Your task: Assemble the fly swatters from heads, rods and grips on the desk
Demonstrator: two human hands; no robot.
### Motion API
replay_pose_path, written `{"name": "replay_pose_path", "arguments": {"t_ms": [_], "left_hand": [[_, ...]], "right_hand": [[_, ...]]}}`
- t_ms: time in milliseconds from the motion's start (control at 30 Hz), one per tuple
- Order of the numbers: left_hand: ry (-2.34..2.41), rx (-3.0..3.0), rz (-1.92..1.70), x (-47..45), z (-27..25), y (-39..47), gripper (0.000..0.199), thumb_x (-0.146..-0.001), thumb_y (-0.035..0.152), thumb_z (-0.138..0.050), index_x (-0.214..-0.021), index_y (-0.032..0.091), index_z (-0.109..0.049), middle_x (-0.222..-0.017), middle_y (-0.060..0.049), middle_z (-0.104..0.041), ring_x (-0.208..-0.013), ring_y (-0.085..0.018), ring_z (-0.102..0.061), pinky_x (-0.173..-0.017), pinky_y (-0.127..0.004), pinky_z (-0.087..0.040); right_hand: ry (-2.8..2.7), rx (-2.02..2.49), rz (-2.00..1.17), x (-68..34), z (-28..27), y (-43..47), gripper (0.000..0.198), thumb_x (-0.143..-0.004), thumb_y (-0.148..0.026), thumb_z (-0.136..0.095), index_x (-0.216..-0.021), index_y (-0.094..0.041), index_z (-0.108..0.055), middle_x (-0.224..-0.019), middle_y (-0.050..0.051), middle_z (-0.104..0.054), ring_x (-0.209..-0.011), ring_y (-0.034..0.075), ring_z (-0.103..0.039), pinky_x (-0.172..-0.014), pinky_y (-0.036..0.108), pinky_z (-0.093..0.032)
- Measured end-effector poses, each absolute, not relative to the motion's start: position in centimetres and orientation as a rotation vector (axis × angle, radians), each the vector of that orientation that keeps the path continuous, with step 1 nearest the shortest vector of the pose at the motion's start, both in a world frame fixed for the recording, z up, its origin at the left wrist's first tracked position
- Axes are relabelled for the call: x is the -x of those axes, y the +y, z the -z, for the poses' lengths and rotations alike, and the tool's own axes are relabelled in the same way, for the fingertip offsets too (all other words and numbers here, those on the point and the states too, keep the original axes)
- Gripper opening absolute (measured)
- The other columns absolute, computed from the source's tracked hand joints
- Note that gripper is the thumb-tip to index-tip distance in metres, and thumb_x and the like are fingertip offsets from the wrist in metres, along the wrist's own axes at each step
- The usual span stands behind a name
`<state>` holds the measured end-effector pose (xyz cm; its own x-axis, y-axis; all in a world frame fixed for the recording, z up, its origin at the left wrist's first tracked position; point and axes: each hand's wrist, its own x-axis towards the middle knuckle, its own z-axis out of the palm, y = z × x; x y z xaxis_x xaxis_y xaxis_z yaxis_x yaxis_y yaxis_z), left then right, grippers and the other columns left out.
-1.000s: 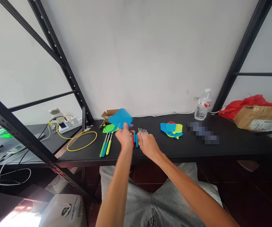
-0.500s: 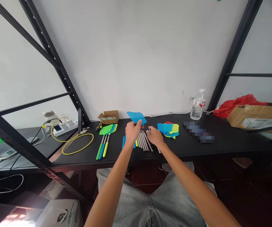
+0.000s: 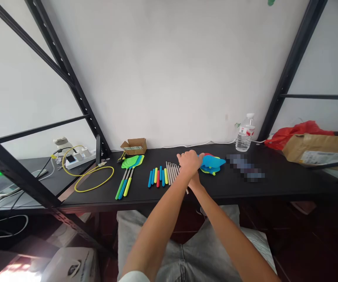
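My left hand (image 3: 190,161) reaches across my right hand, its fingers closed at the near side of a blue fly swatter head (image 3: 212,161). That head lies over a stack of swatter heads, whose yellow-green (image 3: 211,171) and red (image 3: 208,154) edges show. My right hand (image 3: 195,181) is beneath the left, its fingers hidden; what it grips does not show. A row of thin metal tubes (image 3: 171,172) lies just left of the hands. Farther left are several short blue, yellow and red handles (image 3: 158,178). Three assembled fly swatters (image 3: 124,184) lie beyond those.
Behind the swatters sits a small open cardboard box (image 3: 135,145). A yellow cable (image 3: 112,176) loops near a white power strip (image 3: 80,158). Right of the stack are a water bottle (image 3: 244,133), a blurred patch (image 3: 245,167) and a large carton (image 3: 318,147). Black shelf posts (image 3: 71,82) frame the desk.
My left hand has moved right with the blue swatter head, crossing over my right hand to the stack. The handles it had partly covered now show. My right hand has become mostly hidden.
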<state>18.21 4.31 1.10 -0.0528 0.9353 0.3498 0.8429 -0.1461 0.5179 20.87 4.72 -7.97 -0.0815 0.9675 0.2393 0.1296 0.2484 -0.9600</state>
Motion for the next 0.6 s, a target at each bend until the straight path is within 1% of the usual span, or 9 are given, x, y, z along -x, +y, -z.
{"name": "replay_pose_path", "arguments": {"t_ms": [67,100,167,200,267,333,433,600], "left_hand": [[2.012,-2.157,-0.937,-14.9,-1.5,3.1,0.043,-0.086,0.053,-0.051,-0.066,0.017,-0.062,-0.077,-0.015,-0.069,-0.094,-0.032,-0.063,-0.095,-0.046,-0.033],[2.053,-2.199,-0.892,-12.6,-1.7,2.2,0.041,-0.087,0.053,-0.049,-0.072,0.018,-0.066,-0.08,-0.014,-0.07,-0.094,-0.031,-0.063,-0.094,-0.044,-0.034],[2.195,-2.235,-0.8,-7.1,-1.8,0.0,0.035,-0.089,0.048,-0.047,-0.086,0.021,-0.07,-0.088,-0.012,-0.072,-0.095,-0.029,-0.064,-0.089,-0.04,-0.037],[2.319,-2.206,-0.719,-4.2,-1.7,-1.1,0.033,-0.088,0.046,-0.048,-0.089,0.022,-0.07,-0.091,-0.012,-0.072,-0.094,-0.028,-0.064,-0.086,-0.038,-0.039],[2.602,-2.058,-0.49,1.3,-1.2,-3.3,0.033,-0.087,0.047,-0.049,-0.086,0.021,-0.069,-0.092,-0.013,-0.072,-0.094,-0.03,-0.065,-0.08,-0.037,-0.042],[2.724,-1.886,-0.211,5.2,-0.3,-4.8,0.038,-0.083,0.054,-0.053,-0.08,0.02,-0.069,-0.091,-0.015,-0.071,-0.092,-0.033,-0.066,-0.075,-0.037,-0.044],[2.762,-1.887,-0.036,7.0,1.1,-5.4,0.043,-0.081,0.058,-0.055,-0.085,0.018,-0.069,-0.096,-0.018,-0.071,-0.094,-0.035,-0.066,-0.074,-0.038,-0.046],[2.85,-1.818,-0.003,4.9,1.6,-4.2,0.046,-0.083,0.053,-0.057,-0.102,0.013,-0.068,-0.1,-0.019,-0.07,-0.096,-0.034,-0.066,-0.076,-0.039,-0.049]], "right_hand": [[-1.475,1.178,-0.923,-20.7,7.6,4.2,0.014,-0.081,-0.023,-0.06,-0.093,-0.02,-0.065,-0.105,0.013,-0.066,-0.114,0.032,-0.052,-0.086,0.037,-0.043],[-1.491,1.232,-0.865,-20.6,7.5,4.0,0.014,-0.081,-0.023,-0.059,-0.092,-0.019,-0.066,-0.104,0.014,-0.066,-0.113,0.033,-0.053,-0.087,0.037,-0.041],[-1.65,1.377,-0.597,-20.3,7.4,3.6,0.021,-0.085,-0.023,-0.053,-0.1,-0.02,-0.068,-0.109,0.012,-0.066,-0.107,0.03,-0.057,-0.087,0.036,-0.04],[-1.7,1.41,-0.514,-20.2,7.4,3.5,0.024,-0.086,-0.022,-0.051,-0.104,-0.02,-0.068,-0.111,0.012,-0.067,-0.106,0.029,-0.058,-0.085,0.035,-0.041],[-1.758,1.444,-0.426,-20.0,7.4,3.4,0.028,-0.088,-0.023,-0.048,-0.107,-0.021,-0.069,-0.113,0.01,-0.067,-0.103,0.027,-0.06,-0.08,0.032,-0.041],[-1.768,1.452,-0.411,-20.0,7.4,3.4,0.028,-0.089,-0.024,-0.046,-0.106,-0.022,-0.07,-0.112,0.009,-0.068,-0.101,0.025,-0.061,-0.075,0.031,-0.041],[-1.757,1.458,-0.408,-20.2,7.3,3.4,0.029,-0.09,-0.025,-0.045,-0.104,-0.021,-0.07,-0.109,0.008,-0.07,-0.096,0.024,-0.062,-0.071,0.029,-0.041],[-1.751,1.454,-0.418,-20.6,7.4,3.5,0.031,-0.09,-0.027,-0.043,-0.102,-0.021,-0.071,-0.104,0.007,-0.071,-0.091,0.021,-0.063,-0.068,0.027,-0.039]]}}
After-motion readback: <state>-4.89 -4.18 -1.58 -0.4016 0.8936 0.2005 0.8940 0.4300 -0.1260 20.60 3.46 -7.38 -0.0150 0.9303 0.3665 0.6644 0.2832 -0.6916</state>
